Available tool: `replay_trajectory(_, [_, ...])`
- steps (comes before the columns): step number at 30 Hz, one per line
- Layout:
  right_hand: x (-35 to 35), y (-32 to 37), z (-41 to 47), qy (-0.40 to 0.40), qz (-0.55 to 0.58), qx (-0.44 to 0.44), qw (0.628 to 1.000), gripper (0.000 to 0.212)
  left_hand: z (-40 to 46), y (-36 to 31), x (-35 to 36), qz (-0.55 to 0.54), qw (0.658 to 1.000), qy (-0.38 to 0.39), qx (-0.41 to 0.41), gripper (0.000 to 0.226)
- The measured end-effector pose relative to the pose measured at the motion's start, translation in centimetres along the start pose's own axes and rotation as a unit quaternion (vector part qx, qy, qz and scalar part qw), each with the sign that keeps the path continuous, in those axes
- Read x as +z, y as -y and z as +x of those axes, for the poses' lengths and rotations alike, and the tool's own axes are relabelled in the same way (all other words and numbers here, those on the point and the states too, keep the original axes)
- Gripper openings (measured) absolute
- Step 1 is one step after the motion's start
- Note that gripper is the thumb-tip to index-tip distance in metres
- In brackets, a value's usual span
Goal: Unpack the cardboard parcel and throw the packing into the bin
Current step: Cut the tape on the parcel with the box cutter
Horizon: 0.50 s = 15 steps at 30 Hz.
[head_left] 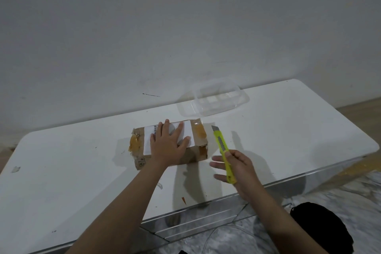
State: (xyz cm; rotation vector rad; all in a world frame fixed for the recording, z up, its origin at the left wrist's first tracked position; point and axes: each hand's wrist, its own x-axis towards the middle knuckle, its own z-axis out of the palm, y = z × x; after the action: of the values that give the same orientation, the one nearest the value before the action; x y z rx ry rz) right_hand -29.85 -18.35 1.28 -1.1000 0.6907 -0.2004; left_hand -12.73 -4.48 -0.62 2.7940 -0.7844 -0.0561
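A small brown cardboard parcel (pixel 198 151) with a white shipping label and yellowish tape at both ends lies in the middle of the white table (pixel 72 171). My left hand (pixel 168 143) rests flat on its top, fingers spread, covering much of the label. To the right of the parcel, my right hand (pixel 240 168) holds a yellow utility knife (pixel 222 150) by its lower half. The blade end points away from me, just beside the parcel's right end. The parcel is closed.
A clear plastic tray (pixel 218 99) sits at the table's far edge against the white wall. A black object (pixel 321 227) lies on the marbled floor at lower right. A small scrap of tape (pixel 16 169) sticks near the table's left edge.
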Motion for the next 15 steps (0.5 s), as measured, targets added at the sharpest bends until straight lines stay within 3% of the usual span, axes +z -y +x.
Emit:
replay_trajectory(5, [3.0,-0.6,1.4,-0.003,0.050,-0.002,0.999,0.013,-0.1,0.0,-1.3,0.013,0.999,0.030,-0.011,0.069])
replay_trajectory(11, [4.3,0.1,4.6,-0.020,0.013,-0.024,0.999,0.013,-1.3,1.0,-2.7,0.136,0.991,-0.004,0.008,0.058])
replay_trajectory(15, [5.9,0.7,7.3,0.002,-0.001,-0.016,1.000,0.014,-2.5,2.0,-3.8,0.172,0.985,0.027,0.015,0.058])
